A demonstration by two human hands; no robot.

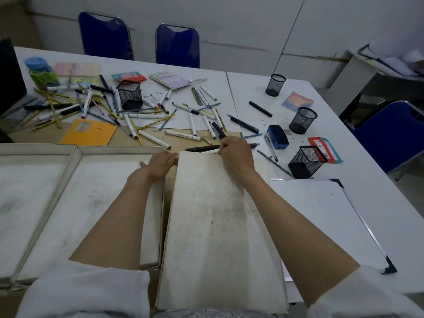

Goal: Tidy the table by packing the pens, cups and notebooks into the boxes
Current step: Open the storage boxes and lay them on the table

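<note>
Lying under both forearms, a dirty white box lid [213, 226] has its far edge held at either corner: the left hand [160, 162] grips the left corner with fingers curled over it, and the right hand [236, 154] curls round a black pen [202, 148] at the right corner. Left of the left hand sit two open white boxes [75, 203] side by side. Beyond the hands, pens and pencils [146, 115] scatter around an orange notebook [88, 132] and a mesh cup [129, 94]; three more mesh cups [306, 161] stand right of the right hand.
</note>
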